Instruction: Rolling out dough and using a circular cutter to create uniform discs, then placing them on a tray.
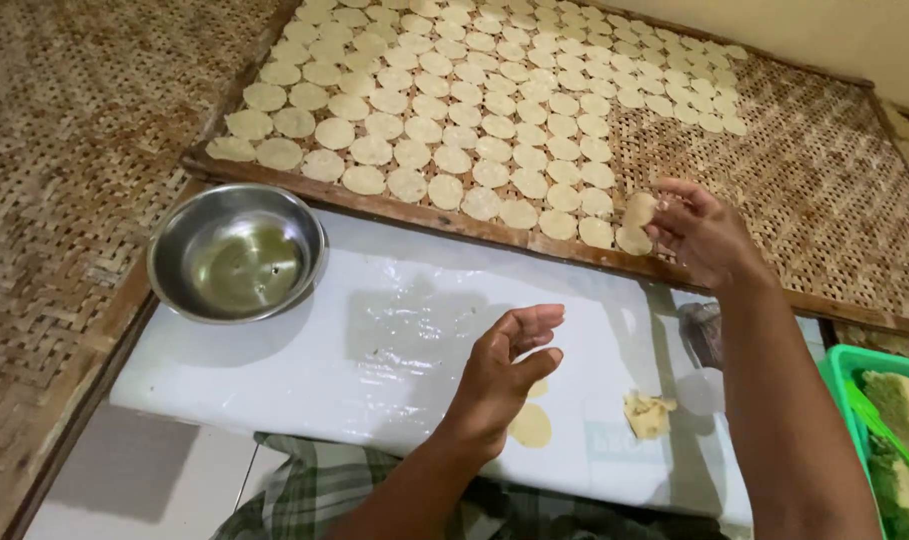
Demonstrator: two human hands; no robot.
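Note:
My right hand (pixel 702 232) is raised over the near edge of a woven bamboo tray (pixel 824 190) and pinches a thin pale dough disc (pixel 639 210). The tray carries several rows of the same round dough discs (pixel 454 120). My left hand (pixel 502 375) hovers over a white plastic-covered board (pixel 374 340), fingers curled and apart, holding nothing. Just beside and under it lie flattened dough discs (pixel 530 425). A small crumpled dough scrap (pixel 648 414) sits on the board to the right.
A round steel bowl (pixel 237 252) with a little oily liquid stands on the board's left end. A green plastic basket (pixel 879 420) with pale blocks is at the right edge. Woven matting (pixel 64 150) covers the floor on the left. Checked cloth (pixel 314 490) lies at the bottom.

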